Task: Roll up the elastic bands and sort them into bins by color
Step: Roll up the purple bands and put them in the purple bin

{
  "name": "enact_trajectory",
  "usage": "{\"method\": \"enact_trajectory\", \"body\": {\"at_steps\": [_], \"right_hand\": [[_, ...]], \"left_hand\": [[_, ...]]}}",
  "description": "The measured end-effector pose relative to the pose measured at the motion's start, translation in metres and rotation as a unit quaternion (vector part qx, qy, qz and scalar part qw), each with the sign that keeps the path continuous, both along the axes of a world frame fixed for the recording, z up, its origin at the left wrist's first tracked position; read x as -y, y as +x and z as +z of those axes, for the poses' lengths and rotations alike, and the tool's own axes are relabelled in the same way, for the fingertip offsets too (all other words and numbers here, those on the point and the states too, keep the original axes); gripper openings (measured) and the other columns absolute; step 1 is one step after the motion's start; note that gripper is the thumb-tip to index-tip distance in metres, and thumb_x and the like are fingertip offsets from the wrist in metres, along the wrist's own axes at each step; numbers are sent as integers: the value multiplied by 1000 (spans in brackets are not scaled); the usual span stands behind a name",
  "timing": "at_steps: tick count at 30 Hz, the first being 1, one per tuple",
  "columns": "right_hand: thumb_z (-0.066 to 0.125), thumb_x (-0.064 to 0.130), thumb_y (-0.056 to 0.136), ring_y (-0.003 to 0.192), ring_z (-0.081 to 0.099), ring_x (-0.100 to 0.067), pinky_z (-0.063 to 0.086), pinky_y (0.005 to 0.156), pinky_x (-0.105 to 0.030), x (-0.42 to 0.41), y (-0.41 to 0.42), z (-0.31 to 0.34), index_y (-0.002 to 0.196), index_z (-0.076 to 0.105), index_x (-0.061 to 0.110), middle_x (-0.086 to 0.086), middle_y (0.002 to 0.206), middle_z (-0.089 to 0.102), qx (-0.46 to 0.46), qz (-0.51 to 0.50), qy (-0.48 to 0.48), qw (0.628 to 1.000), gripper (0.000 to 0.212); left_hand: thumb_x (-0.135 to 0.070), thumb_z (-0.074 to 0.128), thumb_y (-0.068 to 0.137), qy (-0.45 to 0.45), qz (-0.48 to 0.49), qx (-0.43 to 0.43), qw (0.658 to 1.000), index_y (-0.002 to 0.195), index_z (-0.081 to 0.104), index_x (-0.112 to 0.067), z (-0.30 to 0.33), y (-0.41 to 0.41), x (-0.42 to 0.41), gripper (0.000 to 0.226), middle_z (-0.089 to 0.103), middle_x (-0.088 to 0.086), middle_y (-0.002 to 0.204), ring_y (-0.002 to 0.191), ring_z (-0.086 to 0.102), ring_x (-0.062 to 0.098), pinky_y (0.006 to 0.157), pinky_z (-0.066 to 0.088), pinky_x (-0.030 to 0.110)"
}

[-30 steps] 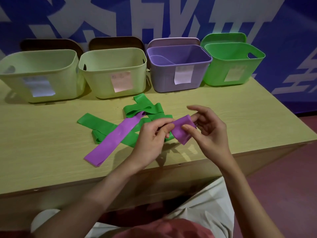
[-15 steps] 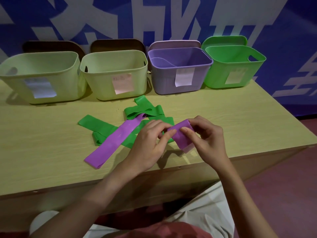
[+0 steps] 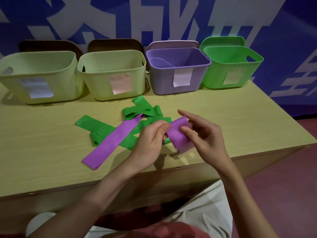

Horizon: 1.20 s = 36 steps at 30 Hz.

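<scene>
My left hand [image 3: 151, 141] pinching the purple band [image 3: 178, 134] above the tabletop [image 3: 231, 117] edge, my right hand [image 3: 204, 134] thumb pressing it, apparently part-rolled, fingers loosely extended, green bands [image 3: 145, 112] behind.

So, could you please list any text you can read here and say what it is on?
None is readable.
Paper labels on the left pale bin, second pale bin, purple bin and green bin: too blurred.
Wall banner: large white characters, cropped, unreadable.
</scene>
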State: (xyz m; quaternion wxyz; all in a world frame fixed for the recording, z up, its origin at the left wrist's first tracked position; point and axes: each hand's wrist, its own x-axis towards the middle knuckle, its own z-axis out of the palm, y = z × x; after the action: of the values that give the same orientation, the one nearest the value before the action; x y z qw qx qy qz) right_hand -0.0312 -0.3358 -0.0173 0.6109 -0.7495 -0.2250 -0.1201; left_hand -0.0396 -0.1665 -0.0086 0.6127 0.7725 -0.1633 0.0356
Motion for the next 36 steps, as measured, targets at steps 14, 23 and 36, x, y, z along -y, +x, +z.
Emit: {"method": "enact_trajectory", "body": {"at_steps": [14,23,36], "right_hand": [[60,26,90,79,61,-13,50,69,-28,-8,2,-5,101,69,19,7,86,69,2,-38,-36,999,16],[72,13,85,73,59,-12,49,68,-22,-13,-4,-1,111,65,15,-2,79,64,-23,-11,41,999,27],[68,34,80,72,61,-13,50,65,-25,-9,-13,-4,94,69,29,2,83,71,-40,-41,10,998,15]], "left_hand": [[-44,38,94,163,34,128,978,85,59,-11,-6,5,-16,40,52,-9,74,71,49,8,64,38,23],[-27,36,97,75,23,77,994,77,51,-21,-9,2,-8,26,47,-11,64,59,45,5,55,35,17],[-41,36,97,56,-33,-26,998,72,52,-1,-16,-3,-12,50,47,2,61,57,43,10,57,35,26]]}}
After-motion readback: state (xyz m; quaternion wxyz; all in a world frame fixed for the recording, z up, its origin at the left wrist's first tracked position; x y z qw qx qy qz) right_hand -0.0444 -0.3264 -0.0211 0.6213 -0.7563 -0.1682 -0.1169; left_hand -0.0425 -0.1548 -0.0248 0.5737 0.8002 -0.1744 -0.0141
